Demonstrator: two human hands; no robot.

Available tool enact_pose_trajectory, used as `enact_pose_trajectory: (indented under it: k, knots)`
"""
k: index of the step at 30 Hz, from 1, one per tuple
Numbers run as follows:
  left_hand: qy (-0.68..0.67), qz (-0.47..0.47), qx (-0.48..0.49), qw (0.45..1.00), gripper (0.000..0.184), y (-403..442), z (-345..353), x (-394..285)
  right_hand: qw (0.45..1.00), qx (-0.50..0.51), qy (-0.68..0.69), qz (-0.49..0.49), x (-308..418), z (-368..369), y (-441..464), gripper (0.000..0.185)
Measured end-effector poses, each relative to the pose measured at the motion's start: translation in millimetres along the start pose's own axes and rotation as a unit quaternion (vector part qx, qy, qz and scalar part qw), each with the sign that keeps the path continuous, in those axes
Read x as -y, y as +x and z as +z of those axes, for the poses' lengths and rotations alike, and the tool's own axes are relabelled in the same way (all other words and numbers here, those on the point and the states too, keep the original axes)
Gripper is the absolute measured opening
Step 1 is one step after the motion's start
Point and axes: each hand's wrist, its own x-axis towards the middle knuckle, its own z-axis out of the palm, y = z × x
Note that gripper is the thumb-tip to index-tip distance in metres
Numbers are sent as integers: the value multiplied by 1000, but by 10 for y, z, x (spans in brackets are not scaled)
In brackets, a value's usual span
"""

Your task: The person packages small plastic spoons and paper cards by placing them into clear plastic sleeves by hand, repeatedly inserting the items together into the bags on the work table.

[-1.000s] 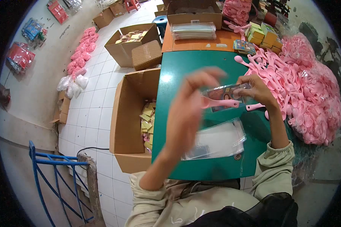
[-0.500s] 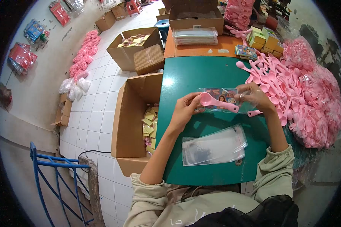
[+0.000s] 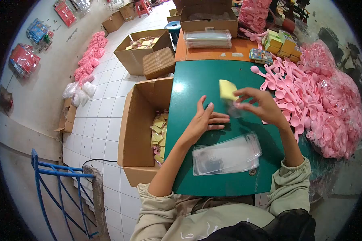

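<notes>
My right hand (image 3: 262, 106) pinches a plastic packet with a yellow card (image 3: 228, 90) above the green table (image 3: 197, 82). The packet stands tilted and is smeared by motion; no spoon can be made out in it. Just left of it, my left hand (image 3: 200, 125) is empty, its fingers spread low over the tabletop. Nearer my body lies a small stack of clear plastic bags (image 3: 227, 156). To the right of my right hand spreads a heap of loose pink spoons (image 3: 287, 82).
Left of the table stands a tall open cardboard box (image 3: 138, 120) with yellow-carded packets inside. Bagged pink spoons (image 3: 338, 108) bulge at the right edge. Yellow card stacks (image 3: 272, 42) and more clear bags (image 3: 207, 39) lie on the orange table behind. A blue metal rail (image 3: 60, 172) rises at lower left.
The packet, earlier held flat between both hands with a pink spoon over its printed card, has turned to its yellow side. My left hand has let go and opened.
</notes>
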Motion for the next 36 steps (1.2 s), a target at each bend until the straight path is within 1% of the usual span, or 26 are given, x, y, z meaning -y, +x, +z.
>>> enact_pose_trajectory:
  k: [3,4,6,7,9,12,14,17,20,23,24,26,29,30,33,36]
  knots:
    - [37,-24,-11,999,66,-7,-16,26,988,101,-78,-85,-3,49,-35,25]
    - [60,-15,-1,998,65,-9,-25,41,986,109,-105,-70,-51,92,-48,23]
    - [106,6,18,994,64,3,-55,80,985,86,-130,-76,-147,216,-68,21]
    - [106,12,34,994,63,32,-95,128,984,74,-143,-79,-186,285,-76,21]
    - [106,23,65,992,61,99,-184,226,988,71,-120,-63,-187,388,-76,18]
    - [124,-5,60,990,57,56,-143,163,989,82,-108,-54,-135,475,-85,18]
    - [92,-29,56,994,57,9,-98,95,990,86,-93,-54,-126,516,-91,17]
    - [28,-49,56,997,57,-1,-105,90,978,55,-172,-107,-142,563,-109,19]
    - [-23,-66,49,996,58,6,-112,91,966,30,-226,-122,-63,593,-132,19]
    - [-47,-75,28,996,57,17,-78,96,948,39,-285,-138,-66,631,-149,17]
    - [-53,-75,20,996,57,27,-59,99,943,39,-292,-154,-86,645,-152,16]
    - [23,-33,3,999,58,45,-6,137,933,39,-307,-184,-141,680,-161,16]
    - [150,5,-1,989,58,105,-73,221,943,39,-252,-214,-139,739,-194,17]
    - [194,15,0,981,58,125,-105,241,950,62,-229,-201,-114,721,-204,16]
    - [212,37,-24,976,57,125,-76,272,976,125,-99,-146,-63,515,-199,13]
    - [77,20,-35,996,52,68,-1,197,986,142,30,-79,-14,154,-310,13]
